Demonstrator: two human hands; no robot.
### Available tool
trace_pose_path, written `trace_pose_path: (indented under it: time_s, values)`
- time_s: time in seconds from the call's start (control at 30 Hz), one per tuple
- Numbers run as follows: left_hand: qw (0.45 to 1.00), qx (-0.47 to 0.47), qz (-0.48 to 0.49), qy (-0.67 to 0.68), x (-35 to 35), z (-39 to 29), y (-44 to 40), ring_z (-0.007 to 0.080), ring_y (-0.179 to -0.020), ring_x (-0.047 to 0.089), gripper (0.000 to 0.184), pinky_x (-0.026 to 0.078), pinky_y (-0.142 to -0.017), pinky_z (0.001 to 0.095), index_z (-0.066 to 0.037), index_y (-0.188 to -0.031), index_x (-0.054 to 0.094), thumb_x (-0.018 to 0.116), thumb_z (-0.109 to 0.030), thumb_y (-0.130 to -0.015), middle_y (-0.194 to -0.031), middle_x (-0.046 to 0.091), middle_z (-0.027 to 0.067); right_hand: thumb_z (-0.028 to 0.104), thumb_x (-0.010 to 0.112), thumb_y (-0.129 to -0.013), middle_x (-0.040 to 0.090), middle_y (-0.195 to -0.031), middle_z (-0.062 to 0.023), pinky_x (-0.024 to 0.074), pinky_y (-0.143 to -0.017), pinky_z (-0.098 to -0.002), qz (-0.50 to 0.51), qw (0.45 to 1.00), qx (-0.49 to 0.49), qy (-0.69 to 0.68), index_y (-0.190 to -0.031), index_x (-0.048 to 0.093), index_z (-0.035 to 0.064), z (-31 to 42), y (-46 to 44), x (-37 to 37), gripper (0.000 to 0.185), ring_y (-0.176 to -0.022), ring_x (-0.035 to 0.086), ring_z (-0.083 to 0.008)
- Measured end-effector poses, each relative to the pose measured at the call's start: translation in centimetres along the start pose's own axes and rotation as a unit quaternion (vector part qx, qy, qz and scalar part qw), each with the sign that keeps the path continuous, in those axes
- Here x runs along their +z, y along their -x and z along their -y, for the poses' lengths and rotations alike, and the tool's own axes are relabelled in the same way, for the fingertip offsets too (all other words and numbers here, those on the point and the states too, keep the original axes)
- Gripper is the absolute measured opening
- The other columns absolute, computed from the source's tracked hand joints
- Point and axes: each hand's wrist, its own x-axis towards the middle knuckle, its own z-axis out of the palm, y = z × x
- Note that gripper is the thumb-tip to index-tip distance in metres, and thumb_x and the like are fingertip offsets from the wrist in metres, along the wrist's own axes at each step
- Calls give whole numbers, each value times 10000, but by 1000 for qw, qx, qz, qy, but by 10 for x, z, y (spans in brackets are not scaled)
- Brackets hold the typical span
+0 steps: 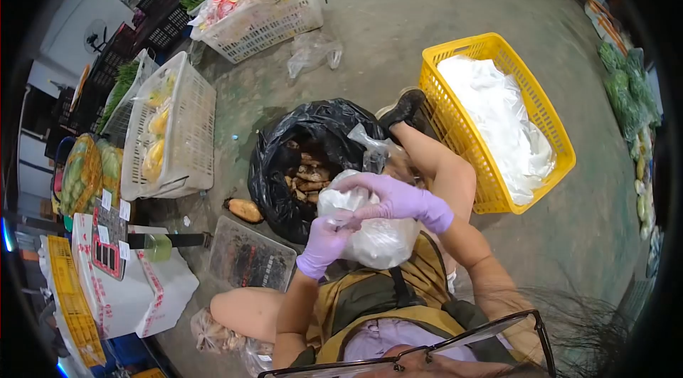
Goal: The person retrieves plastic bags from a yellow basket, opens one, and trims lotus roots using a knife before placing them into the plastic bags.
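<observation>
A stuffed white plastic bag rests at my lap, its contents hidden. My left hand, in a lavender glove, pinches thin plastic at the bag's near left side. Also gloved in lavender, my right hand reaches across the top of the bag with its fingers closed on the same plastic, close to the left fingertips. Just beyond my hands stands a black plastic sack, open at the top, with brown root pieces inside. A clear plastic bag lies against the sack's right edge.
To the right is a yellow crate holding white plastic. White crates stand left, another white crate farther back. A scale, a white box, a transparent lid and a tan root are at the left.
</observation>
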Motion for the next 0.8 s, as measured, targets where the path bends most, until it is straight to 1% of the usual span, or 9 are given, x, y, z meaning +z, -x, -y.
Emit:
trace_pose_path:
  time_s: [0.07, 0.2, 0.27, 0.37, 0.43, 0.5, 0.6, 0.73, 0.8]
  values:
    - [1000, -1, -11, -10, -8, 4, 1, 138, -739, 614, 40, 496, -693, 267, 21, -849, 595, 584, -17, -850, -798, 652, 97, 245, 655, -818, 645, -872, -97, 484, -711, -282, 93, 992, 80, 10, -1027, 643, 40, -5, 2, -16, 293, -750, 608, -168]
    - [986, -16, -76, 146, -12, 3, 1, 163, -744, 610, 105, 499, -738, 283, 7, -840, 479, 577, -20, -864, -833, 640, 158, 126, 655, -807, 670, -758, -82, 487, -612, -251, -54, 987, 112, -96, -910, 688, 28, 10, 30, 1, 147, -678, 624, -118]
    - [989, -16, -73, 124, -17, -1, 7, 165, -761, 610, 128, 507, -725, 292, -9, -781, 498, 619, -6, -820, -849, 636, 158, 122, 646, -811, 667, -724, -75, 485, -590, -245, -57, 983, 127, -119, -914, 693, 40, 16, 50, 19, 139, -639, 622, -116]
    - [998, 32, -22, 57, -20, -8, 17, 167, -766, 610, 142, 510, -690, 298, -20, -744, 514, 650, 6, -775, -843, 630, 144, 169, 656, -796, 656, -744, -94, 492, -669, -275, 18, 992, 115, -58, -898, 685, 48, 15, 67, 33, 161, -676, 621, -164]
    - [996, 65, 55, 1, -20, -22, 23, 189, -752, 615, 155, 509, -653, 302, -29, -718, 524, 671, 17, -733, -830, 626, 125, 184, 653, -798, 654, -810, -108, 488, -714, -290, -75, 994, -53, 52, -942, 664, 56, 25, 56, 24, 193, -717, 617, -205]
    - [955, 203, 103, -188, -19, -40, 24, 222, -730, 608, 153, 501, -619, 315, -39, -717, 534, 677, 9, -691, -832, 619, 107, 178, 626, -811, 641, -945, -135, 475, -789, -325, -113, 978, -156, 83, -1062, 604, 68, 25, 43, 17, 275, -824, 607, -275]
    - [832, 382, 119, -385, -21, -57, 20, 233, -692, 573, 200, 464, -538, 343, -86, -768, 559, 672, -57, -606, -883, 605, 51, 168, 597, -826, 624, -1003, -147, 464, -821, -337, 105, 986, 118, -49, -1104, 576, 53, 30, 37, 17, 301, -905, 599, -268]
    - [738, 485, 48, -466, -18, -49, 9, 206, -709, 566, 255, 429, -551, 316, -90, -834, 581, 674, -53, -599, -974, 590, 26, 139, 548, -815, 635, -865, -137, 487, -703, -326, 27, 994, -39, -95, -1095, 583, 65, 21, 29, 25, 292, -755, 607, -242]
    - [740, 470, 77, -476, -16, -56, 9, 183, -734, 571, 276, 434, -584, 309, -102, -888, 596, 666, -65, -623, -973, 597, 16, 134, 555, -774, 620, -760, -120, 476, -631, -329, 92, 989, 21, -117, -1063, 604, 85, 32, 31, 6, 297, -654, 579, -224]
